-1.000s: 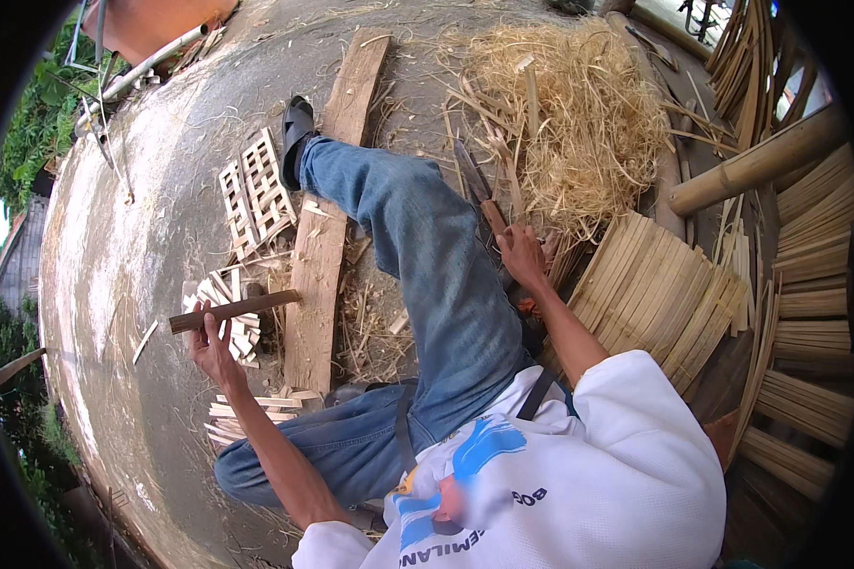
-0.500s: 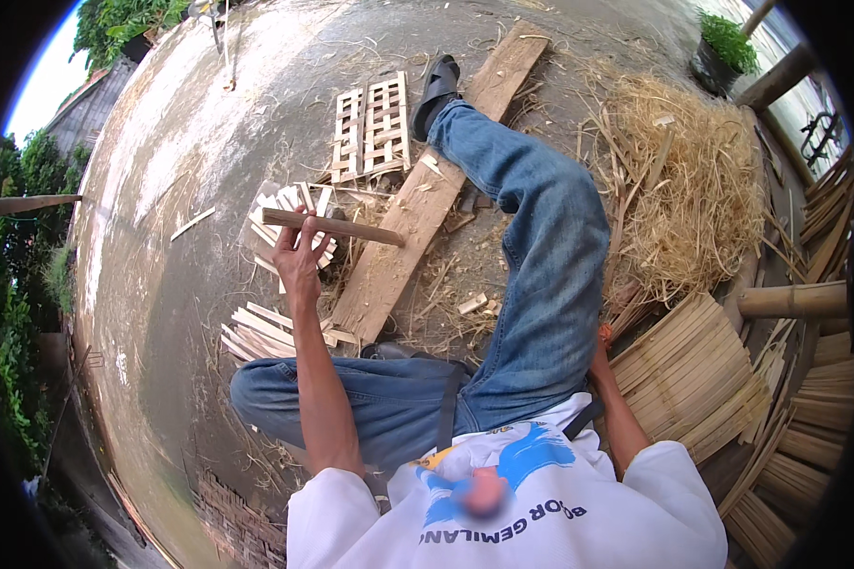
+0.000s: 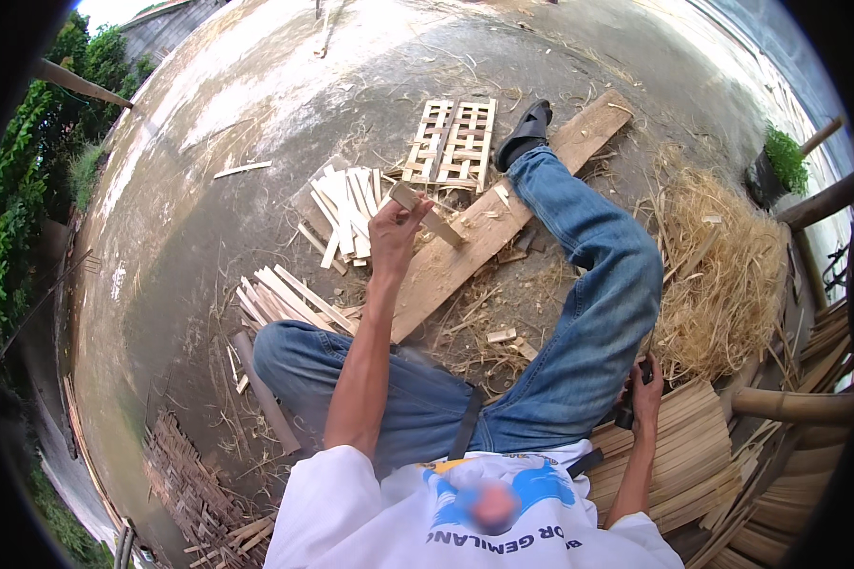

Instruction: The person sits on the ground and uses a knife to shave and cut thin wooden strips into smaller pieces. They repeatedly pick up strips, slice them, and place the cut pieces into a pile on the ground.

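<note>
1. One strip (image 3: 436,226) of wood is in the left hand (image 3: 397,232); the fingers are closed around its near part, with no wide gap.
2. The strip slopes toward the plank (image 3: 565,152), and its far end is over the middle of the plank; I cannot tell surely if they touch.
3. The right hand (image 3: 647,384) is to the right of the plank, beyond the leg (image 3: 626,256). Its fingers are bent, half open. A dark thing (image 3: 624,414) is just beside them, but I cannot tell if it is held.
4. Left of the plank lie the pale sticks (image 3: 351,204); left of its far half is the lattice (image 3: 451,142). The shavings (image 3: 731,275) and the mat (image 3: 674,455) are to the right of it.
5. The step in hand seems to be placing the strip at the plank, one-handed.
6. In my judgement, the next move calls for a firm left grip and the strip's end steady against the plank, with the right fingers well apart from it.
</note>
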Available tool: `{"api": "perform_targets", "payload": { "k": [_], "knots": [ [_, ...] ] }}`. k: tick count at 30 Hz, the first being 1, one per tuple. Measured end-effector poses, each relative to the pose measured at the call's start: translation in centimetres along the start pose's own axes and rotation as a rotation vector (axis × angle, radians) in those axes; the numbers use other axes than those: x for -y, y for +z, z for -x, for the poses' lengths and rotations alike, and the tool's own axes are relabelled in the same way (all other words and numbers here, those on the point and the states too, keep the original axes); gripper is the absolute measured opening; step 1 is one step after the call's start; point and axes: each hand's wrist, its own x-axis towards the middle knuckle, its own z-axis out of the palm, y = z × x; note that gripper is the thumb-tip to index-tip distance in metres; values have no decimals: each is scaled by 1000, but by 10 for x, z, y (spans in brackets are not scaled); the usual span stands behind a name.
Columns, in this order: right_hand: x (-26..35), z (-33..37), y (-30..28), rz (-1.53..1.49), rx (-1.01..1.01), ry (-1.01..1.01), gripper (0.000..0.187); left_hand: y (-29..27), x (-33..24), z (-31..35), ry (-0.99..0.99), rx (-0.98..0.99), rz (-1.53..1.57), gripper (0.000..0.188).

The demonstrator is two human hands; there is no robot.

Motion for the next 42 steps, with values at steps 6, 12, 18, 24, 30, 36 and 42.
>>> {"api": "perform_targets", "payload": {
  "k": [6, 12, 18, 24, 30, 36, 42],
  "knots": [
    [147, 18, -13, -499, 26, -457, 59, 8, 7, -9, 69, 60, -27, 27],
    [214, 25, 88, -607, 467, -564, 46, 9, 7, -8, 134, 35, -74, 22],
    [192, 9, 192, -341, 631, -384, 41, -17, -2, -11, -119, -97, 392, 31],
    [148, -24, 223, -149, 554, -298, 39, -46, 23, -19, -350, -239, 605, 23],
    [145, -21, 211, -449, 751, -82, 38, -36, 42, -22, -482, -220, 562, 32],
    [155, -22, 206, -611, 844, 81, 34, -35, 44, -18, -530, -215, 652, 37],
    [123, -37, 215, -480, 784, 190, 38, -44, 13, -21, -332, 21, 798, 44]
  ]
}}
